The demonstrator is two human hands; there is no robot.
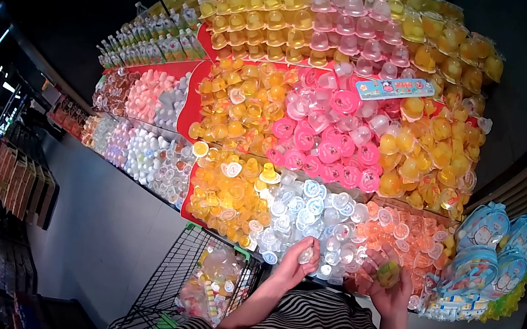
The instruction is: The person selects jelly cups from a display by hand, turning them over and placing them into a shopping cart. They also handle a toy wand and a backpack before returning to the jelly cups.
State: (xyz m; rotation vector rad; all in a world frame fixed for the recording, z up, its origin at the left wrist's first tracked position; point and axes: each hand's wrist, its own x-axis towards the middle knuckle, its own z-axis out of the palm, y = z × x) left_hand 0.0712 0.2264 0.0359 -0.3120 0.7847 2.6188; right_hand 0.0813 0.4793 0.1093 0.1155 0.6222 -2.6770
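Observation:
My left hand [293, 264] is closed around a small clear jelly cup [306, 255] near the front of the display. It hovers in front of the pile of clear jelly cups [302, 206] with white and blue lids. My right hand [397, 296] is turned palm up, its fingers curved round a yellowish-green jelly cup [388, 274]. Behind that hand lie orange-pink jelly cups [398, 232]. Yellow jelly cups [224, 193] fill the section to the left.
A wire shopping cart [166, 267] stands at my left with bagged goods [212, 281] inside. Light blue bags [476, 266] hang at the display's right end. Pink jelly cups [336, 149] and a blue sign [394, 89] are farther back.

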